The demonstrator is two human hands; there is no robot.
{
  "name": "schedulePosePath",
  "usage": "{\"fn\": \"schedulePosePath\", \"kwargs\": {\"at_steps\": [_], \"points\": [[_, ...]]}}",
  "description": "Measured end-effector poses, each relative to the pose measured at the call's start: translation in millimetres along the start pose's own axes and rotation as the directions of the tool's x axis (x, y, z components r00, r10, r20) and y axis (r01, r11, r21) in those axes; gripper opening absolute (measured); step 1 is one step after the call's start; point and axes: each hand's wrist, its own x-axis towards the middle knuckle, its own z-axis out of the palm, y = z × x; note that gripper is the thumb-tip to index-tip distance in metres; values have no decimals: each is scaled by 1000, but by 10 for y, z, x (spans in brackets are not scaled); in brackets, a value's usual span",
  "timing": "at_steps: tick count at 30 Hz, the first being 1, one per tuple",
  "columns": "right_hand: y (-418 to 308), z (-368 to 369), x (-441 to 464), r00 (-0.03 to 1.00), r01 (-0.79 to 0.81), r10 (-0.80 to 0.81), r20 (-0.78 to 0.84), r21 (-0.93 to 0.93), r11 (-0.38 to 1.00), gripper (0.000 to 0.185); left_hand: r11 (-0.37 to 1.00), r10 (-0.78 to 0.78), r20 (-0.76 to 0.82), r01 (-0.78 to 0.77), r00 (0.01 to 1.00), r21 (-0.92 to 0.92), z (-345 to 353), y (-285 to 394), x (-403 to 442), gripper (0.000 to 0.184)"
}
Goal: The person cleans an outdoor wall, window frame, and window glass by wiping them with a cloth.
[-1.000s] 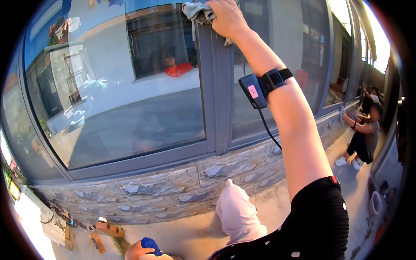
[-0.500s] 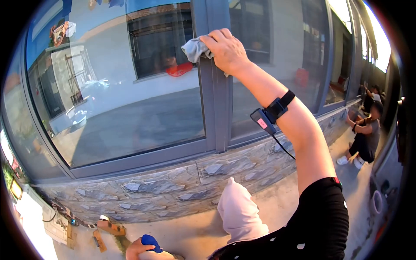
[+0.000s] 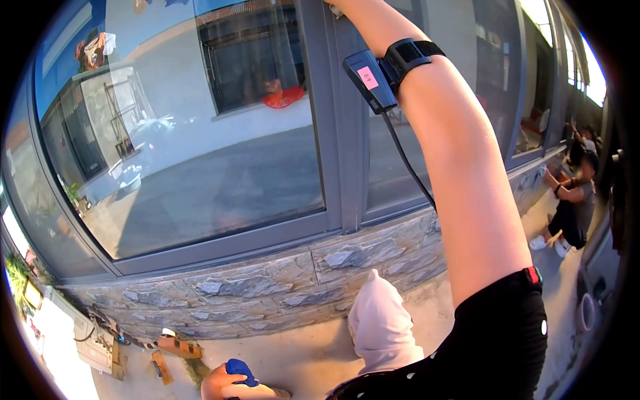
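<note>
My right arm reaches up across the window, and my right hand (image 3: pixel 337 3) is almost wholly cut off by the top edge. A small bit of the grey cloth (image 3: pixel 337 12) shows beneath it, against the grey window frame (image 3: pixel 343 133). The fingers themselves are out of sight. Low in the view, my left hand (image 3: pixel 215 383) rests by my leg, closed on a bunched blue cloth (image 3: pixel 241 371). The large glass pane (image 3: pixel 227 180) beside the frame reflects a yard, a building and a red shape.
A stone-faced wall (image 3: pixel 267 290) runs below the window. Brick-like blocks (image 3: pixel 179 347) lie on the ground at lower left. Another person (image 3: pixel 579 200) crouches by the wall at right, with someone else beyond. A pale bucket (image 3: pixel 587 312) stands at the right edge.
My right hand has moved up along the window frame with the grey cloth, nearly leaving the view. My left hand stays low with the blue cloth. The view has shifted slightly.
</note>
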Motion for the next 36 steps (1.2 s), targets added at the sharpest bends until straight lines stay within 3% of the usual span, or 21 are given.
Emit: {"fn": "schedulePosePath", "kwargs": {"at_steps": [5,7,13,15,17,25,29,31,33,36], "points": [[-91,-130,-795,975,195,-206,80,127,973,33,1000,7,58,-8,998,25,-24,-37,164,60],[-110,53,-1340,964,261,-259,-54,48,964,39,999,17,74,-20,997,33,-24,-46,212,60],[-382,-238,-2873,932,341,-356,63,177,923,30,997,72,66,-73,995,21,19,-42,228,61],[-478,-330,-3332,929,318,-350,124,220,922,30,998,57,37,-57,998,-17,34,-97,236,65],[-561,-373,-3712,921,287,-341,187,266,920,31,996,0,-82,8,997,91,37,-268,325,78],[-864,-605,-4742,846,133,-301,440,374,918,30,1000,-4,-138,7,990,19,85,-177,112,75],[-918,-691,-4811,823,-86,-164,544,406,910,33,999,29,-172,-34,985,-27,88,-274,119,70],[-981,-697,-4717,886,-225,-12,463,454,862,34,1000,19,-181,-19,983,3,82,-375,180,68],[-1029,-720,-4603,898,-216,-9,439,458,862,34,992,31,-136,-47,990,-116,75,-476,270,67],[-927,-612,-4669,895,-44,-176,409,475,879,32,996,16,-149,-28,989,-81,85,-467,282,65]]}}
